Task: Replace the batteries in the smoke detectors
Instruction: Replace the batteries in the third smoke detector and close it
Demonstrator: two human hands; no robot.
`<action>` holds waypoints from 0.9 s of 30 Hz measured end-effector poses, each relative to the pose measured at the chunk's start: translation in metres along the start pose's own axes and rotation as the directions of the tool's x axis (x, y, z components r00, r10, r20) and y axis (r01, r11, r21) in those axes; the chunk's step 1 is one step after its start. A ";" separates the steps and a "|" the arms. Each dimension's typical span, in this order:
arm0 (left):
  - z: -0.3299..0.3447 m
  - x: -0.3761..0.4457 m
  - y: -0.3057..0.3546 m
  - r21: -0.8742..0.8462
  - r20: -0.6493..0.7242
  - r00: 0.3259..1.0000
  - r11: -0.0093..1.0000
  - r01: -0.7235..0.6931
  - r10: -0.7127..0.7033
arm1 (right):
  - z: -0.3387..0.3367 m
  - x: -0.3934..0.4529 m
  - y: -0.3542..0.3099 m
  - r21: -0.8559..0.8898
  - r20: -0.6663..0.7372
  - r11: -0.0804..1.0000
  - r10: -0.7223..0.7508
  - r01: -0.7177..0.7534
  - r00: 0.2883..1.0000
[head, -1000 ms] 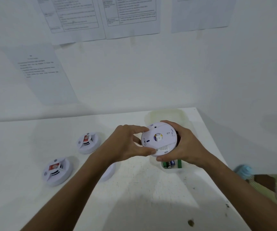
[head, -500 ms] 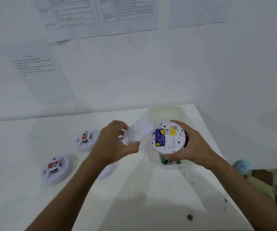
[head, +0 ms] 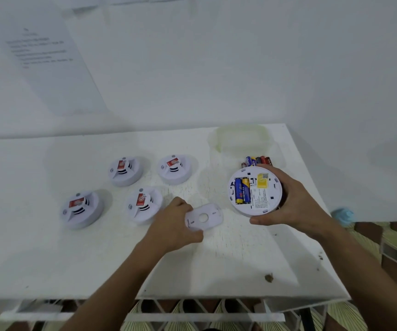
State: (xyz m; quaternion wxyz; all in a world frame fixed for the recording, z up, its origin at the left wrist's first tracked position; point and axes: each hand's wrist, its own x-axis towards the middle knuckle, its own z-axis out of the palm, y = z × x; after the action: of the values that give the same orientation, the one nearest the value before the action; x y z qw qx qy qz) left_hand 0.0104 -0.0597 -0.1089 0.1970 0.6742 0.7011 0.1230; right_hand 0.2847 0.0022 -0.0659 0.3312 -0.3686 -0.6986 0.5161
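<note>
The opened smoke detector [head: 255, 191] is gripped by the right hand [head: 295, 201], batteries [head: 242, 190] showing. The back cover [head: 204, 218] is pinched by the left hand [head: 176, 225] on the table [head: 216, 263].

The right hand [head: 295, 201] hides part of the battery pile [head: 257, 161]; the wall notice [head: 42, 51] is too blurred to read.

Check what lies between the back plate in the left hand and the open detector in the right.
Only bare tabletop, per the head view: a narrow gap separates the back plate from the open detector; they do not touch.
</note>
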 end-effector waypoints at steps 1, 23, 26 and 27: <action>0.001 0.001 0.000 0.006 0.005 1.000 1.000 -0.005 0.005 | 0.001 0.000 0.001 0.000 0.000 1.000 0.001 -0.001 1.000; -0.071 0.019 0.089 -0.277 0.040 0.977 0.941 -0.193 0.212 | 0.010 0.012 -0.005 -0.020 -0.015 0.999 -0.048 0.047 0.999; -0.074 0.021 0.089 -0.258 0.062 0.971 0.943 -0.208 0.231 | 0.008 0.012 -0.005 -0.029 -0.015 0.999 -0.043 0.043 0.999; -0.075 0.022 0.089 -0.246 0.069 0.968 0.945 -0.217 0.240 | 0.007 0.013 -0.005 -0.036 -0.013 0.998 -0.042 0.041 0.999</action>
State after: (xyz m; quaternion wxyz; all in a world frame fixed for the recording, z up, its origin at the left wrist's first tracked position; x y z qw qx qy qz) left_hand 0.0571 -0.0256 -0.0054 0.2943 0.7278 0.5881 0.1944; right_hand 0.2712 0.0084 -0.0616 0.3401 -0.3634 -0.7130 0.4939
